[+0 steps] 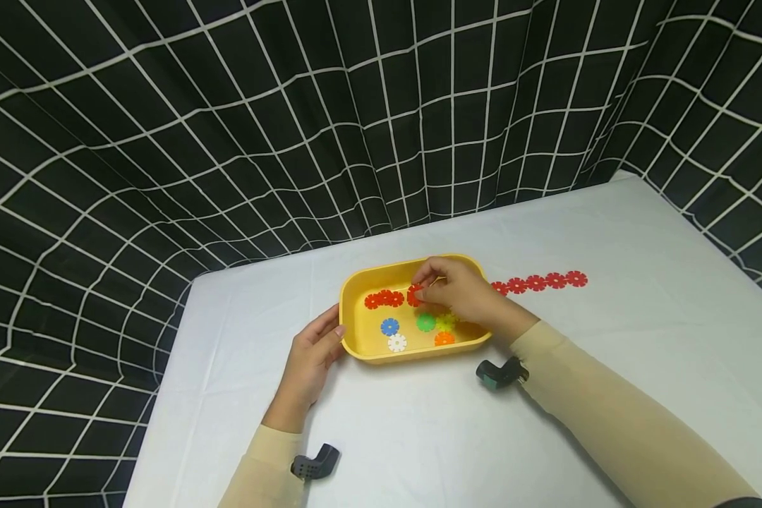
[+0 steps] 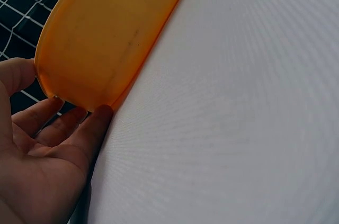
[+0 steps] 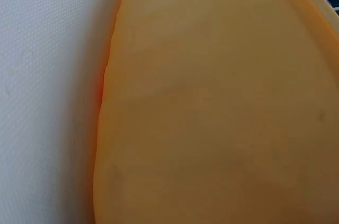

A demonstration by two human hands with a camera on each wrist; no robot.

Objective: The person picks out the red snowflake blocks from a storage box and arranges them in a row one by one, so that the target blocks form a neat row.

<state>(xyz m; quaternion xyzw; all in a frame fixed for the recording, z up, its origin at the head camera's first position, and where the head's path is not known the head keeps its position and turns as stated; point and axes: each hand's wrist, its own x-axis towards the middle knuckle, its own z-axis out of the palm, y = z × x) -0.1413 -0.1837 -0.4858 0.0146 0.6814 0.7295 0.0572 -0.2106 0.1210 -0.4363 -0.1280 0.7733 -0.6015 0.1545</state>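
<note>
A yellow plastic tray [image 1: 381,357] stands on the table, with its outer wall filling much of both wrist views. My left hand [image 1: 311,360] grips the tray's left end, thumb at the rim and fingertips against the outer wall [image 2: 90,38]. Inside the tray, my right hand [image 1: 460,289] pinches a red snowflake disc [image 1: 413,296] between thumb and fingers. Several red discs [image 1: 384,298] lie to its left. Nearer the front are a blue disc [image 1: 390,327], a white disc [image 1: 396,343], a green disc [image 1: 426,322], a yellow disc [image 1: 446,322] and an orange disc [image 1: 444,339].
A row of several red discs [image 1: 536,283] extends rightward on the white table [image 1: 641,296], partly hidden behind the right hand and the tray. Black curtain with a white grid [image 1: 381,113] hangs along the table's back and sides. Small cameras are strapped to both wrists.
</note>
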